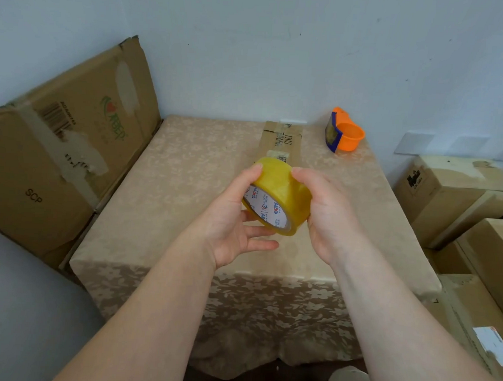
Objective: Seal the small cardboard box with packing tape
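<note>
Fingers (260,244) are curled round the tape roll (285,189) from both sides; its loose end must be found next, for the box (282,139) at twelve o'clock.

Loads of open room on the left and near side of the bench (171,192). Small box (280,138) and orange tape dispenser (345,131) sit along the far edge; a big carton (65,157) hems the left, stacked boxes (454,198) the right.

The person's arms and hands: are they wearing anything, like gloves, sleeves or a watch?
Nothing is worn. The left hand and right hand are bare, with no gloves or visible rings. Both forearms are bare too: no sleeves, watch or bracelet in view.
</note>
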Motion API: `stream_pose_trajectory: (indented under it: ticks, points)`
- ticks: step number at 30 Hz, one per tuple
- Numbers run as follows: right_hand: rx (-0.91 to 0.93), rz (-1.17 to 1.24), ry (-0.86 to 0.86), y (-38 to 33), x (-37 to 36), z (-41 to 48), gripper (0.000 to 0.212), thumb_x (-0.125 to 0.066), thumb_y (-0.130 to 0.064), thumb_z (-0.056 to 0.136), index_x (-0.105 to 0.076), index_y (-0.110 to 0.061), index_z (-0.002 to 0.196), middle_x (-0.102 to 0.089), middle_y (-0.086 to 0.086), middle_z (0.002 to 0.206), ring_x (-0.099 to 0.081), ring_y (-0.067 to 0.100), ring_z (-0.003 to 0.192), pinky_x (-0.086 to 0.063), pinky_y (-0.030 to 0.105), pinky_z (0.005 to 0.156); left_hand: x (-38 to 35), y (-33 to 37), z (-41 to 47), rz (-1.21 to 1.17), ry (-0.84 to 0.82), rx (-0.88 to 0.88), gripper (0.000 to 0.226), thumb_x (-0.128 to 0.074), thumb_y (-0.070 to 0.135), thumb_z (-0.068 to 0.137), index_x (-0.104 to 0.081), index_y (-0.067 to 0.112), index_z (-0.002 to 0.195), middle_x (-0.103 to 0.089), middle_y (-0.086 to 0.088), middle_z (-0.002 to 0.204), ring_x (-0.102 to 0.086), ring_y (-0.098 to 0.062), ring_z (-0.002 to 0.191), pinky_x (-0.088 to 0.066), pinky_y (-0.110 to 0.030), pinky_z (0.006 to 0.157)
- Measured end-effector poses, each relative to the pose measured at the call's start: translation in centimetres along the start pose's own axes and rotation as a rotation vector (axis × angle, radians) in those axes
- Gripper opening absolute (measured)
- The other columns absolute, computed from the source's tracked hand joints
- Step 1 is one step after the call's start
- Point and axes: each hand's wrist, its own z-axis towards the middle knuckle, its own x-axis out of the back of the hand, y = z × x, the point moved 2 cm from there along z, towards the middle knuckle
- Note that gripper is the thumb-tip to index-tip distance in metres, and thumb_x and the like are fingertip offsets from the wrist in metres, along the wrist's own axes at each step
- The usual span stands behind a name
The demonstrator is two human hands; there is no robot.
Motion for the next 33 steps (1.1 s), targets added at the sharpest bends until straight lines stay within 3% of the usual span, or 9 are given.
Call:
stream_pose_trajectory:
  ticks: [5, 8, 13, 16, 19, 25, 28, 31, 33]
  points:
    - [-0.034, -0.044, 0.000, -0.1, -0.4, -0.2, 0.028, -0.050, -0.038, 0.069, -0.061, -0.016, 0.081, -0.057, 0.007, 0.084, -0.054, 0.022, 0.081, -0.041, 0.041, 0.074, -0.1, -0.1, -0.2, 0.014, 0.014, -0.003, 0.066, -0.059, 0.064, 0.073, -0.053, 0.026, 0.126, -0.063, -0.016, 0.122, -0.065, -0.036, 0.107, -0.055, -0.048, 0.084]
    - [-0.053, -0.034, 0.035, -0.2, -0.3, -0.2, 0.017, -0.047, -0.033, 0.070, -0.050, -0.018, 0.063, -0.049, 0.006, 0.075, -0.048, 0.021, 0.073, -0.038, 0.038, 0.068, -0.4, -0.1, -0.3, 0.044, 0.036, -0.005, 0.050, -0.056, 0.064, 0.078, -0.056, 0.029, 0.114, -0.063, -0.015, 0.120, -0.065, -0.036, 0.106, -0.055, -0.049, 0.087]
    - [-0.104, -0.008, 0.061, 0.0, -0.3, -0.2, 0.036, -0.046, -0.024, 0.078, -0.043, -0.025, 0.042, -0.044, -0.005, 0.055, -0.044, 0.018, 0.062, -0.035, 0.035, 0.060, -0.8, -0.1, -0.4, 0.097, 0.066, -0.019, 0.055, -0.053, 0.064, 0.081, -0.052, 0.028, 0.122, -0.062, -0.013, 0.121, -0.063, -0.037, 0.108, -0.055, -0.049, 0.088]
    - [-0.121, -0.009, 0.060, 0.3, -0.7, -0.3, 0.012, -0.044, -0.025, 0.066, -0.049, -0.015, 0.063, -0.048, 0.005, 0.069, -0.045, 0.023, 0.069, -0.036, 0.038, 0.066, -0.8, 0.1, -0.6, 0.121, 0.090, -0.019, 0.051, -0.051, 0.065, 0.082, -0.054, 0.029, 0.118, -0.062, -0.013, 0.119, -0.062, -0.037, 0.108, -0.054, -0.050, 0.090]
    - [-0.178, -0.037, 0.072, 0.4, -1.3, -0.5, 0.029, -0.041, -0.025, 0.054, -0.044, -0.017, 0.082, -0.042, 0.009, 0.087, -0.039, 0.026, 0.081, -0.032, 0.041, 0.072, -1.0, 0.3, -0.9, 0.105, 0.118, -0.013, 0.040, -0.047, 0.067, 0.084, -0.058, 0.031, 0.098, -0.064, -0.012, 0.110, -0.065, -0.037, 0.102, -0.053, -0.050, 0.090]
    - [-0.238, 0.137, 0.101, 1.6, -1.3, 0.1, 0.034, -0.048, -0.026, 0.060, -0.054, -0.013, 0.091, -0.051, 0.014, 0.089, -0.051, 0.029, 0.086, -0.042, 0.043, 0.078, -1.0, 0.5, -0.9, 0.393, 0.369, -0.166, 0.098, -0.049, 0.085, 0.059, -0.042, 0.027, 0.138, -0.050, -0.001, 0.135, -0.053, -0.024, 0.118, -0.049, -0.046, 0.095]
    - [-0.266, 0.170, 0.077, 1.8, -1.3, 0.4, 0.038, -0.049, -0.022, 0.070, -0.060, -0.003, 0.101, -0.059, 0.024, 0.100, -0.058, 0.035, 0.095, -0.050, 0.047, 0.081, -1.4, 0.6, -1.0, 0.579, 0.367, -0.347, 0.061, -0.064, 0.060, 0.069, -0.064, 0.019, 0.113, -0.065, -0.008, 0.115, -0.063, -0.023, 0.103, -0.053, -0.037, 0.086]
    - [-0.207, 0.106, -0.029, 1.6, -1.1, 0.3, 0.019, -0.046, -0.007, 0.086, -0.065, -0.006, 0.088, -0.065, 0.012, 0.085, -0.060, 0.019, 0.078, -0.051, 0.034, 0.068, -1.2, 0.5, -0.8, 0.675, 0.378, -0.440, 0.027, -0.066, 0.033, 0.085, -0.073, 0.008, 0.095, -0.073, -0.014, 0.093, -0.067, -0.029, 0.089, -0.052, -0.041, 0.079]
    - [-0.100, -0.047, -0.027, 1.5, -0.8, 0.5, 0.020, -0.052, -0.004, 0.088, -0.069, -0.014, 0.092, -0.071, 0.001, 0.085, -0.064, 0.014, 0.080, -0.054, 0.033, 0.075, -0.7, 0.5, -0.5, 0.710, 0.409, -0.483, 0.021, -0.065, 0.026, 0.087, -0.072, 0.007, 0.088, -0.070, -0.010, 0.082, -0.063, -0.029, 0.078, -0.051, -0.038, 0.074]
